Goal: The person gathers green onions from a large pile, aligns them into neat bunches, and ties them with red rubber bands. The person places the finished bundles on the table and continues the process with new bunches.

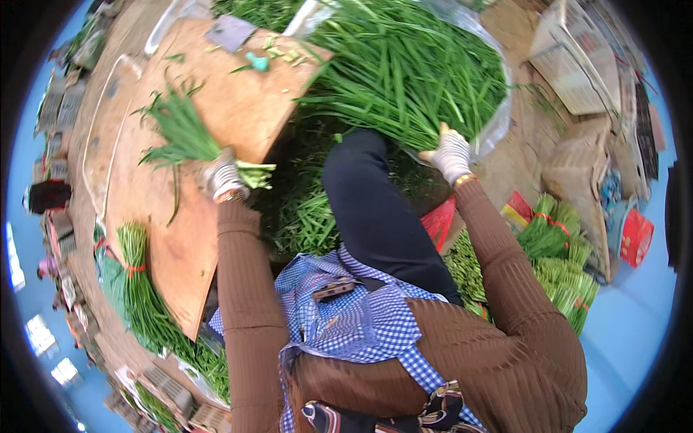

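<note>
My left hand point(223, 176), in a striped fingerless glove, grips a bunch of long green leafy vegetable stalks point(189, 132) above the wooden board point(178, 208). The pale cut ends point right, past the board's edge. My right hand point(450, 154), gloved alike, reaches into a big heap of loose green stalks point(400, 70) in a container lined with clear plastic point(501, 127). Its thumb and fingers are spread at the heap's near edge; whether they pinch any stalks is unclear.
A cleaver-like metal blade point(230, 32), a turquoise object point(257, 61) and cut stem ends point(279, 52) lie on the board's far end. A red-banded bundle point(135, 265) rests at left. More tied bundles point(557, 260) and a white plastic crate point(576, 59) stand at right.
</note>
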The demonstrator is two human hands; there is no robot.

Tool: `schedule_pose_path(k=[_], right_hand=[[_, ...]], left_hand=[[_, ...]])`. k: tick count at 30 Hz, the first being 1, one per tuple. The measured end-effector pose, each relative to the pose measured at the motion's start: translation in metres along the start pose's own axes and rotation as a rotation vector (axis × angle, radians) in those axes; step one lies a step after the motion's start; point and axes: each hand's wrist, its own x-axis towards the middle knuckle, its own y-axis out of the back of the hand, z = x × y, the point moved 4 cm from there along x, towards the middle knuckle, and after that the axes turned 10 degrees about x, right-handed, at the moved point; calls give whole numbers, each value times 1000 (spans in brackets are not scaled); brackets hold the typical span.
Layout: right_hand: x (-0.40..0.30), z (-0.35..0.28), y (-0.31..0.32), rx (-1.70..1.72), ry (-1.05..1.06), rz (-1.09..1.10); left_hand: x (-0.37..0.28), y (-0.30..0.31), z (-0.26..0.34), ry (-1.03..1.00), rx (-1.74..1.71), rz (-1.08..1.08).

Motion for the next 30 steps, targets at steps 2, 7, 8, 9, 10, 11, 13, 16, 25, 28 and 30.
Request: schedule_pose_path(k=[2,7,8,9,10,11,13,16,25,28,30], right_hand=[[7,4,-1,-10,-51,-41],[4,10,-9,-32,-100,2],[0,2,-8,-21,-89,-28],[-3,-1,-8,-19,-70,-9],[-2,3,-13,-9,-60,-8],[0,4,-15,5,-45,-8],[-3,-11,-8,-6,2,-101],[-5,-3,-13,29,-56,-72],[6,-10,9,-53,-1,-226],[21,-7,57,-4,43,-364],[32,-4,86,96,51,-426]], left_hand=[[-6,14,12,-73,150,43],[-9,44,-33,171,213,18],[4,54,-67,99,189,28],[18,58,-98,20,160,27],[16,64,-107,114,78,0],[13,74,-114,209,1,-15],[38,79,-177,300,-272,-85],[9,92,-146,230,-335,-36],[-138,100,53,-812,34,213],[-218,80,112,-875,-521,-440],[-253,61,136,-986,-512,-590]])
